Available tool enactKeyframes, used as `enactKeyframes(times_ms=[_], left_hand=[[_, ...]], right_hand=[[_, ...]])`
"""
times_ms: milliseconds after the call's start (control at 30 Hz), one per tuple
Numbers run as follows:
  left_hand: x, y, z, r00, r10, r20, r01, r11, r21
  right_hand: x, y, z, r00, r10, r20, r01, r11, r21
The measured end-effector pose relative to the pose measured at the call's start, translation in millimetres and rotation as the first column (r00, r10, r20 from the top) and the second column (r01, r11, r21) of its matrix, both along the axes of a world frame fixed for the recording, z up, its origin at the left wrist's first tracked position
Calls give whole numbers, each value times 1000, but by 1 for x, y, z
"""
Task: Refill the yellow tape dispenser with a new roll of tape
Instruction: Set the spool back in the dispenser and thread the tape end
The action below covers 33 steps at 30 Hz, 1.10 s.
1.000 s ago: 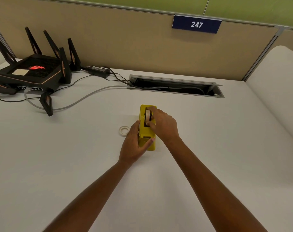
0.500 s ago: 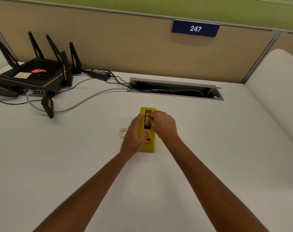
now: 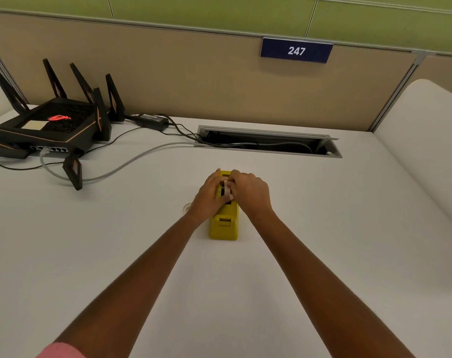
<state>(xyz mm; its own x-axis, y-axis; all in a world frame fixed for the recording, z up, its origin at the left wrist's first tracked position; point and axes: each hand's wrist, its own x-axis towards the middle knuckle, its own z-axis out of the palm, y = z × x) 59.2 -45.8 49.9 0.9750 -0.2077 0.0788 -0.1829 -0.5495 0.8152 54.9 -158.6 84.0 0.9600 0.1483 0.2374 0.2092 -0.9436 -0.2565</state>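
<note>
The yellow tape dispenser (image 3: 224, 226) stands on the white desk in the middle of the head view, its cutter end toward me. My left hand (image 3: 209, 196) grips its left side near the far end. My right hand (image 3: 249, 193) is over the top slot and pinches the tape roll (image 3: 227, 188), which sits in the slot and shows only as a pale strip between my fingers. A small empty tape core (image 3: 186, 208) lies on the desk just left of the dispenser, mostly hidden behind my left wrist.
A black router (image 3: 49, 127) with upright antennas sits at the back left, with cables (image 3: 131, 164) trailing to an open cable hatch (image 3: 268, 140) at the back. A beige partition closes the far edge. A white padded surface (image 3: 426, 151) rises on the right.
My left hand slid from the dispenser's near end up to its far end. My right hand stayed on the roll in the slot. The camera tilted down slightly.
</note>
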Motion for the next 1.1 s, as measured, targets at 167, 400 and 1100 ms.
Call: enactKeyframes(times_ms=[167, 400, 1100], left_hand=[[-4, -1, 0, 999, 17, -42, -20, 998, -61], [-5, -2, 2, 993, 73, -94, -87, 984, -156], [0, 2, 11, 995, -16, -103, 4, 994, -111]], right_hand=[[2, 1, 1, 1000, -9, -1, 9, 1000, -24], [4, 3, 2, 999, -33, -20, 33, 999, 4], [6, 4, 3, 997, -65, -48, 67, 997, 49]])
